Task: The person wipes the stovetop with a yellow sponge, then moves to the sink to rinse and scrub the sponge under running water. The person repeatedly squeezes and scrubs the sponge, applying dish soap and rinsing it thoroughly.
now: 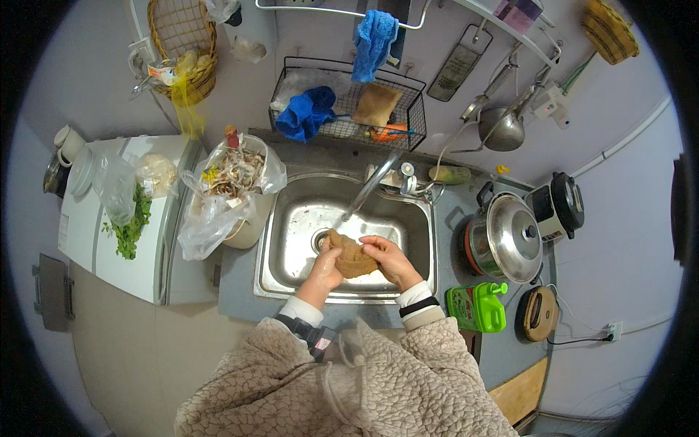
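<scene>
A brown cleaning cloth (351, 257) is held between my two hands above the stainless steel sink (295, 205). My left hand (326, 271) grips its left side, thumb on top. At its upper right, my right hand (389, 259) pinches the edge between thumb and fingers. The metal faucet (374, 183) reaches over the basin, its spout just beyond the cloth. Part of the drain (319, 240) shows to the left of the cloth; the rest is hidden by it. Whether water is running I cannot tell.
Left of the sink stands a bin lined with a plastic bag (262, 210), full of scraps. On the right are a lidded steel pot (513, 235) and a green plastic jug (480, 307). Above the faucet, a black wire basket (349, 117) holds cloths and a sponge.
</scene>
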`<state>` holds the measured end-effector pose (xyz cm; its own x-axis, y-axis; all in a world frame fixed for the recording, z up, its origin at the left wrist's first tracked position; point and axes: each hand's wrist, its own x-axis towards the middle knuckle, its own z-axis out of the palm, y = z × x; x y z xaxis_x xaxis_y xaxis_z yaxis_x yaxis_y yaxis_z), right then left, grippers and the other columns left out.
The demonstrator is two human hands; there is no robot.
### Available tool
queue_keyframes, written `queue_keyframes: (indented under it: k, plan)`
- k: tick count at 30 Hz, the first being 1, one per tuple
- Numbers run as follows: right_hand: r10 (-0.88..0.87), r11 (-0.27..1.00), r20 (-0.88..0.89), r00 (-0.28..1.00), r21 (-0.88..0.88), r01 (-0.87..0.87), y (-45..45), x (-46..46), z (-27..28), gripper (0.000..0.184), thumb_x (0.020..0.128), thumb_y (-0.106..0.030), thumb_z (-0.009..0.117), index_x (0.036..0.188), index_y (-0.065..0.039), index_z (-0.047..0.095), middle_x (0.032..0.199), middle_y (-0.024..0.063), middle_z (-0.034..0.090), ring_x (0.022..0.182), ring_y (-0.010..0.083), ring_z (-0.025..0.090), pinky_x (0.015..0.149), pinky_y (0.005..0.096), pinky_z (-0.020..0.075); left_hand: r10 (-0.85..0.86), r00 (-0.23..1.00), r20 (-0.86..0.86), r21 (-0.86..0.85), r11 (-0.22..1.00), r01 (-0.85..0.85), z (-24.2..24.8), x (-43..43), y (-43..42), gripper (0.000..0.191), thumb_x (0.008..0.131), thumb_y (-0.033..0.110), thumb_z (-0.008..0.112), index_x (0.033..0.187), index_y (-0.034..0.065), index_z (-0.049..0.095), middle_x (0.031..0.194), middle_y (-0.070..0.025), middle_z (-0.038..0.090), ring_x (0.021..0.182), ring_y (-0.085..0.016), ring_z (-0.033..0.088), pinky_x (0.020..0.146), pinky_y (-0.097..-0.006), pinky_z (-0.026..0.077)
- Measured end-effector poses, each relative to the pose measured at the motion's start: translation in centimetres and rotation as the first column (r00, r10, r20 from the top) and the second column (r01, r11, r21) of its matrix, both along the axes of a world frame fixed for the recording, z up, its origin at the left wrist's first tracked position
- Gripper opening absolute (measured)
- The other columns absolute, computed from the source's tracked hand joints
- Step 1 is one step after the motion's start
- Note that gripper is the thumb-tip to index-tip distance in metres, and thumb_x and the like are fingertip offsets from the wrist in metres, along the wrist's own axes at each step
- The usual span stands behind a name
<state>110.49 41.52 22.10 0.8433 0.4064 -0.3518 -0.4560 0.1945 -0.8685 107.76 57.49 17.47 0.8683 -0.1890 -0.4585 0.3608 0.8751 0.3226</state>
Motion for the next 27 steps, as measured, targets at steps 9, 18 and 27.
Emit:
queue_keyframes:
  k: [9, 18, 27]
  plan:
    - [-0.077, 0.987, 0.033, 0.996, -0.137, 0.081, 0.9, -0.2, 0.4, 0.016, 0.083, -0.011, 0.060, 0.094, 0.000, 0.058, 0.087, 0.0054, 0.060, 0.076, 0.0128, 0.058, 0.068, 0.0252, 0.0480, -0.086, 0.994, -0.070, -0.158, 0.985, 0.074, 0.6, -0.8, -1.7, 0.034, 0.091, 0.018, 0.044, 0.123, 0.0093, 0.036, 0.119, -0.0097, 0.047, 0.109, -0.024, 0.048, 0.092, -0.0398, 0.041]
    - [-0.416, 0.890, -0.233, 0.879, 0.091, 0.446, 2.4, -2.4, -1.6, 0.026, 0.090, -0.025, 0.050, 0.095, 0.000, 0.053, 0.085, 0.0086, 0.060, 0.069, 0.0173, 0.059, 0.063, 0.0299, 0.0497, 0.224, 0.962, -0.153, 0.052, 0.974, -0.219, 0.5, -0.3, -2.3, 0.049, 0.086, 0.002, 0.045, 0.127, 0.0253, 0.035, 0.120, -0.0088, 0.043, 0.106, -0.028, 0.047, 0.087, -0.0490, 0.042]
    - [-0.200, 0.833, 0.492, 0.847, -0.370, 0.411, 3.3, -5.7, 0.5, 0.026, 0.080, -0.012, 0.061, 0.101, 0.000, 0.053, 0.086, 0.0067, 0.061, 0.071, 0.0121, 0.055, 0.064, 0.0255, 0.0467, 0.256, 0.941, -0.221, 0.047, 0.967, -0.252, -1.8, 0.3, -1.9, 0.052, 0.085, 0.004, 0.048, 0.129, 0.0247, 0.029, 0.119, -0.0103, 0.042, 0.101, -0.028, 0.049, 0.080, -0.0458, 0.047]
